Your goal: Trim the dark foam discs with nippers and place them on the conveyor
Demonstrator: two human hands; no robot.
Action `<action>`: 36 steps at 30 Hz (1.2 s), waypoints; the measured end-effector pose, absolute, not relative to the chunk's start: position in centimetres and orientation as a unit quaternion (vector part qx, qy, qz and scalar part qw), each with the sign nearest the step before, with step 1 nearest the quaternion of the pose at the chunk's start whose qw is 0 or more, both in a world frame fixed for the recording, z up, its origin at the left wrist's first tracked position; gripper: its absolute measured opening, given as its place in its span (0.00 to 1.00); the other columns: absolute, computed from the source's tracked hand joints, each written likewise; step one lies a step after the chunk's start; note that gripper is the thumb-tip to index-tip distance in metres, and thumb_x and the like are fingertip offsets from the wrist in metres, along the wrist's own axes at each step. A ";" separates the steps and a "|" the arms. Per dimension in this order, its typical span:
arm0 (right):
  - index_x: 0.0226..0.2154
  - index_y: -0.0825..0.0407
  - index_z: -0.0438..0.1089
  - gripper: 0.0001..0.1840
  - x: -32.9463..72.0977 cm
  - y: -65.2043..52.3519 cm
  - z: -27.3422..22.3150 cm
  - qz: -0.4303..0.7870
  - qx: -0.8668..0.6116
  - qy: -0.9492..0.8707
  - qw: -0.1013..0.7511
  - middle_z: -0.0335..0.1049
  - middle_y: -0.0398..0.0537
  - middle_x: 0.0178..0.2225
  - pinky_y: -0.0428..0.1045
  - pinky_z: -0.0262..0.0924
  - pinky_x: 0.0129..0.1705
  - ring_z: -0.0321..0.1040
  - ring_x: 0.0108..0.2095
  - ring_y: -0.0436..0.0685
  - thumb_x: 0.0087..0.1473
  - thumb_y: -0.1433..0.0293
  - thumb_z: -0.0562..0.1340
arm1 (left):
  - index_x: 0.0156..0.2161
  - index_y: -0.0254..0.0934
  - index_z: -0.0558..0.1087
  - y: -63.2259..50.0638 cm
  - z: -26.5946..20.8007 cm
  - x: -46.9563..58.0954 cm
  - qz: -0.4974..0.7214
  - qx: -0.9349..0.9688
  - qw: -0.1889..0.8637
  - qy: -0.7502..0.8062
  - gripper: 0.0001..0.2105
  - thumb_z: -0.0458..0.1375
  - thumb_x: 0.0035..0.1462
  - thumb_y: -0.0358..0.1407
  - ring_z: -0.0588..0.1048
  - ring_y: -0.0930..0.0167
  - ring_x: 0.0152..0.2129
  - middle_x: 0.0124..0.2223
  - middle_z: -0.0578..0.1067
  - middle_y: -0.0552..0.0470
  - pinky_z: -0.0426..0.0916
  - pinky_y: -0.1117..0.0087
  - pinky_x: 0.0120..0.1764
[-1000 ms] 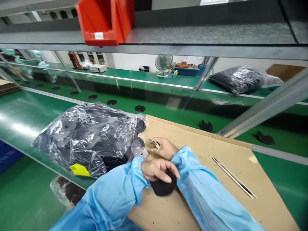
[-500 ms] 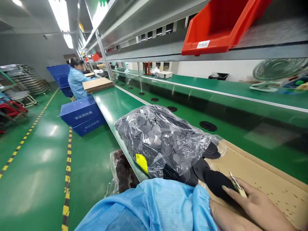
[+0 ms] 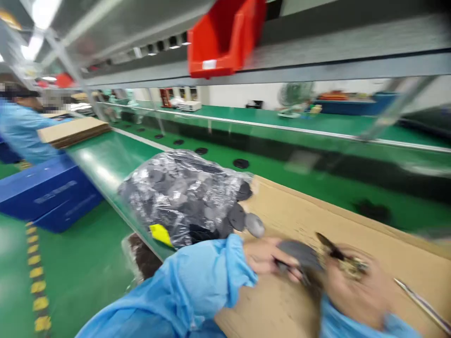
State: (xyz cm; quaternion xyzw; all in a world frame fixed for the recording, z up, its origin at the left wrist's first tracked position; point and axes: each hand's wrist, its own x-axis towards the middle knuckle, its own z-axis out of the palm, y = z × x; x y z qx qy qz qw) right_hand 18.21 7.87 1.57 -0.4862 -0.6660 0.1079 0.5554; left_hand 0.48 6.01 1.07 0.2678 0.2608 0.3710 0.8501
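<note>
My left hand (image 3: pixel 266 258) is closed at the near edge of a dark, flat round disc (image 3: pixel 303 253), its fingers curled; motion blur softens their grip. To its right, my right hand (image 3: pixel 355 284) is closed around a small knife-like tool (image 3: pixel 330 245), its dark pointed blade angled up and left. Gold-coloured bits show between those fingers, too blurred to make out. Beyond my left hand, loose grey and black discs (image 3: pixel 254 225) spill from a clear plastic bag (image 3: pixel 183 192) full of similar discs.
Brown cardboard (image 3: pixel 299 211) with dark specks covers the work surface. A slim metallic tool (image 3: pixel 421 303) lies at right. An orange-red bin (image 3: pixel 218 56) hangs overhead. Blue boxes (image 3: pixel 52 188), stacked cardboard (image 3: pixel 75 131) and a co-worker in a blue sleeve (image 3: pixel 28 124) are at left.
The view has swung right, so the bag and boxes appear farther left. My hands show more fully and farther apart, and the slim metallic tool has come into view.
</note>
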 end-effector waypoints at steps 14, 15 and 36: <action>0.35 0.51 0.69 0.11 17.4 5.4 2.1 0.119 -0.439 -0.754 0.474 0.69 0.54 0.43 0.57 0.59 0.48 0.64 0.45 0.60 0.52 0.75 0.53 | 0.41 0.34 0.71 5.0 1.7 1.4 0.514 0.284 0.691 0.423 0.19 0.68 0.43 0.37 0.74 0.71 0.25 0.34 0.76 0.49 0.72 0.70 0.25; 0.37 0.51 0.68 0.10 17.2 5.3 2.2 0.142 -0.463 -0.718 0.499 0.69 0.54 0.43 0.56 0.60 0.48 0.65 0.45 0.60 0.53 0.73 0.53 | 0.42 0.35 0.71 5.0 1.7 1.5 0.529 0.282 0.676 0.429 0.20 0.69 0.43 0.38 0.75 0.70 0.27 0.36 0.77 0.48 0.73 0.69 0.27; 0.38 0.51 0.69 0.14 16.6 5.0 1.9 0.403 -0.477 -0.599 0.502 0.73 0.47 0.34 0.51 0.65 0.38 0.69 0.34 0.56 0.50 0.61 0.63 | 0.37 0.33 0.76 4.5 1.7 1.7 0.568 0.341 0.652 0.370 0.13 0.68 0.44 0.33 0.75 0.66 0.39 0.40 0.78 0.46 0.67 0.62 0.49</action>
